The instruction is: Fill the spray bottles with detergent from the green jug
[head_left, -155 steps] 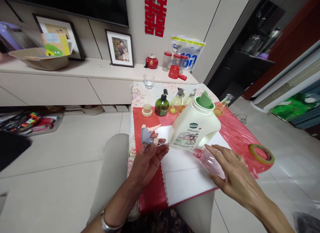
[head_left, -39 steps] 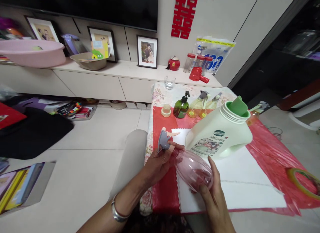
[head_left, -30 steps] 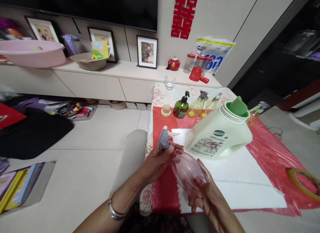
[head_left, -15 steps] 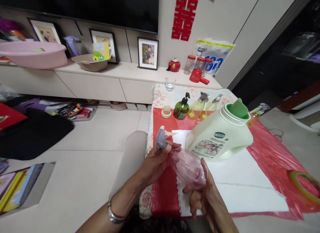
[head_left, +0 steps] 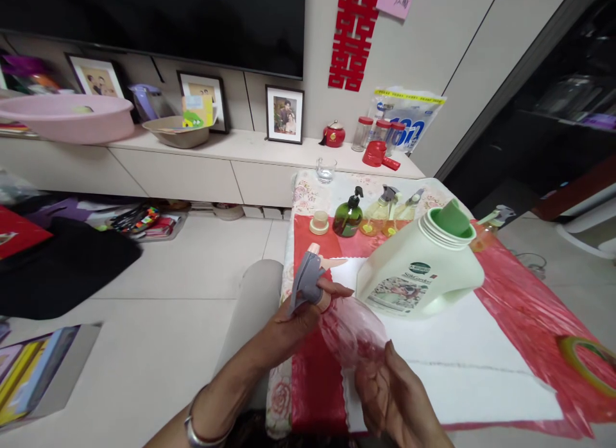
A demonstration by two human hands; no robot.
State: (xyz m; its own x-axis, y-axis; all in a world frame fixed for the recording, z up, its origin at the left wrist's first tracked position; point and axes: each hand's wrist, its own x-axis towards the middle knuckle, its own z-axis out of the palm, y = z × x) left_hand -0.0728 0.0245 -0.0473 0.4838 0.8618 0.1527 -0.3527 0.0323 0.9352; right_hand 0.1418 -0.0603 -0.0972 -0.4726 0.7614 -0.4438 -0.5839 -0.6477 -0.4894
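My left hand (head_left: 293, 316) pinches the grey and pink spray trigger head (head_left: 308, 281) at the neck of a clear pink bottle (head_left: 351, 329). My right hand (head_left: 392, 396) wraps round the bottle's lower body from below, over the near left part of the small table. The bottle tilts up to the left. Just behind it a large white detergent jug (head_left: 418, 268) with a green spout leans on a white cloth (head_left: 462, 358).
The red-covered table (head_left: 514, 300) carries a green pump bottle (head_left: 347, 215), two yellow spray bottles (head_left: 385, 210), a cream cap (head_left: 319, 222), a glass (head_left: 326, 169) and a tape roll (head_left: 584, 361). A low cabinet with frames and a pink basin (head_left: 67, 117) runs behind.
The bottle was lifted off the cloth and joined to the trigger head. My right hand has slid down to the bottle's base, and both hands moved slightly toward me.
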